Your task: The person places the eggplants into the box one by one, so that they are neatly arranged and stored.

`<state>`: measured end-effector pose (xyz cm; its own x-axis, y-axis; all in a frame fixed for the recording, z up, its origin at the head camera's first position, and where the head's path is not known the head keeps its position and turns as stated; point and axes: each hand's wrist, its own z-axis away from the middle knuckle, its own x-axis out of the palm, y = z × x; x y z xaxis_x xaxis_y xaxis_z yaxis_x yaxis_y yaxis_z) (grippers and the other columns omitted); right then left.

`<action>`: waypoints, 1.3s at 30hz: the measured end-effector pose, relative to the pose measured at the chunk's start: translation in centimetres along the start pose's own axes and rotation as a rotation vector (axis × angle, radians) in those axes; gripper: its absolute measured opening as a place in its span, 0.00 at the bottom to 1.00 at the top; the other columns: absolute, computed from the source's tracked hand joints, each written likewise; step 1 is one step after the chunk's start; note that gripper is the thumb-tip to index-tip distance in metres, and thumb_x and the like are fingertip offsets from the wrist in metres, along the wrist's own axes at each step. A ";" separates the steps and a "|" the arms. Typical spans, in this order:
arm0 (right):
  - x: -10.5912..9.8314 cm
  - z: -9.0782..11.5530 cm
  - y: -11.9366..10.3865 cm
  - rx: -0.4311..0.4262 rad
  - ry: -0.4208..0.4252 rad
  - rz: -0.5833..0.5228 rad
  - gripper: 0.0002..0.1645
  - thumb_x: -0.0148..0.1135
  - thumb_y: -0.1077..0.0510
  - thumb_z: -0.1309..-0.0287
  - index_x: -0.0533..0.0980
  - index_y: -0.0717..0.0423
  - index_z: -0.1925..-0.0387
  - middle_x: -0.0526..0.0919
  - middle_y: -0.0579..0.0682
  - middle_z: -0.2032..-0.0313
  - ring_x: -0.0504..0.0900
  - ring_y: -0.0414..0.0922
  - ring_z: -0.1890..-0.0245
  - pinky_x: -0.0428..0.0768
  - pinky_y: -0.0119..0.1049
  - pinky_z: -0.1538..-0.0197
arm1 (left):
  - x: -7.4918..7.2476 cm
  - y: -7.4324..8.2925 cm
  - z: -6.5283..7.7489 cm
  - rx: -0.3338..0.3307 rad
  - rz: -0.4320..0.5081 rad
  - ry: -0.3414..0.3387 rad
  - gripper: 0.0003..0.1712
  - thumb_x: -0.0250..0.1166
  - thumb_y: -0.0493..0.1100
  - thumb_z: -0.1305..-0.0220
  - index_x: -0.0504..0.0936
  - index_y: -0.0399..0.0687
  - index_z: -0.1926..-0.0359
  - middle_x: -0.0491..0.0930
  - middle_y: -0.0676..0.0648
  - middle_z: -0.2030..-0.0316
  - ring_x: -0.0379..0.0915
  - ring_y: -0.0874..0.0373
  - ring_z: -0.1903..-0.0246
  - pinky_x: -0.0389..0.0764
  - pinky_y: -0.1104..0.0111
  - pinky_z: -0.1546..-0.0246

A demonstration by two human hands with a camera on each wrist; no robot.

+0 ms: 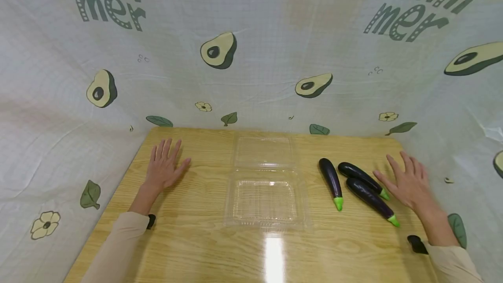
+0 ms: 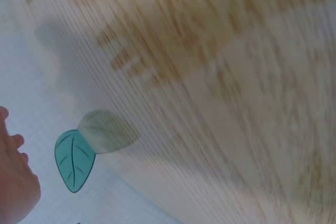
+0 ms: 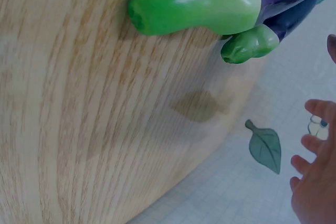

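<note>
Three dark purple eggplants with green stem ends lie on the right part of the table. One eggplant point(image 1: 331, 180) lies apart, while the back eggplant point(image 1: 359, 174) and the front eggplant point(image 1: 369, 198) lie side by side. My right hand point(image 1: 410, 184) is just right of that pair, fingers spread, holding nothing. In the right wrist view, a green stem end point(image 3: 199, 3) shows large near the top. On the left side my left hand point(image 1: 162, 169) has its fingers spread and holds nothing. A clear plastic clamshell container point(image 1: 229, 200) lies opened out flat between the hands.
The wooden table point(image 1: 196, 248) has a glossy surface with a bright reflection near its front. A white cloth point(image 1: 259, 47) printed with avocados, leaves and lettering hangs behind the table and along both sides. Dark wristbands sit at both sleeve cuffs.
</note>
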<state>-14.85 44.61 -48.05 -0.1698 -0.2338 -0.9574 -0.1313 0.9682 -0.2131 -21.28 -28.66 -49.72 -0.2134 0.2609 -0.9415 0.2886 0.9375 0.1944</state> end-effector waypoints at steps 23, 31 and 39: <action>0.1 -0.4 -3.5 -0.315 0.395 -0.053 0.24 0.73 0.71 0.55 0.79 0.73 0.52 0.80 0.71 0.55 0.79 0.70 0.57 0.77 0.67 0.57 | 0.0 3.6 0.5 0.009 0.117 0.286 0.18 0.69 0.37 0.32 0.82 0.23 0.49 0.80 0.23 0.55 0.76 0.27 0.56 0.81 0.40 0.56; 0.2 -0.3 -5.2 -0.336 0.391 -0.087 0.25 0.73 0.73 0.56 0.80 0.73 0.52 0.80 0.70 0.55 0.79 0.69 0.56 0.77 0.66 0.58 | 0.3 5.4 0.7 -0.007 0.159 0.271 0.19 0.69 0.38 0.31 0.82 0.24 0.47 0.80 0.25 0.54 0.77 0.29 0.54 0.83 0.41 0.58; 0.4 -0.1 -6.5 -0.333 0.378 -0.111 0.26 0.73 0.73 0.54 0.79 0.72 0.49 0.80 0.70 0.55 0.79 0.68 0.58 0.78 0.65 0.61 | 0.7 7.2 0.9 -0.006 0.219 0.255 0.21 0.70 0.39 0.31 0.81 0.25 0.45 0.80 0.25 0.53 0.78 0.30 0.53 0.85 0.43 0.61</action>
<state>-14.15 38.17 -47.00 -0.4700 -0.4091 -0.7821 -0.4618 0.8691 -0.1771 -18.49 -21.92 -49.24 -0.3739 0.5047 -0.7781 0.3484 0.8539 0.3865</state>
